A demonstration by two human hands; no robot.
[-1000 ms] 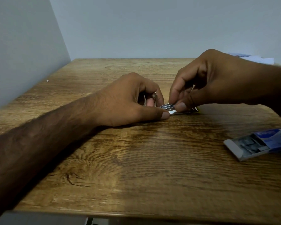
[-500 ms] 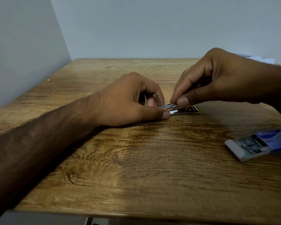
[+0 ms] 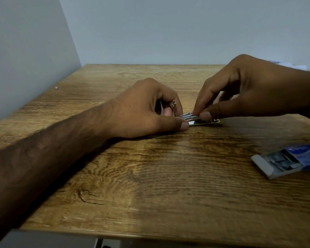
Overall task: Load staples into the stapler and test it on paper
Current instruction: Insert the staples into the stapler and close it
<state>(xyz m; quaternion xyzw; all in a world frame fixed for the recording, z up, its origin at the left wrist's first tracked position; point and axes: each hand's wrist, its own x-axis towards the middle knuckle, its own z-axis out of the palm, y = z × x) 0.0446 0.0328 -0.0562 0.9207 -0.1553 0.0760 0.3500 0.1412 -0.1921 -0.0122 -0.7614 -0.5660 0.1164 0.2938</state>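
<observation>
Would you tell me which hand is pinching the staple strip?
The right hand pinches the staple strip; the left hand only steadies the stapler.

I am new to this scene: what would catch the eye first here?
Two bare hands meet at the middle of the wooden table: the left hand steadies a small metal stapler, and the right hand pinches something at its top. Near the right edge lies an open blue staple box.
</observation>
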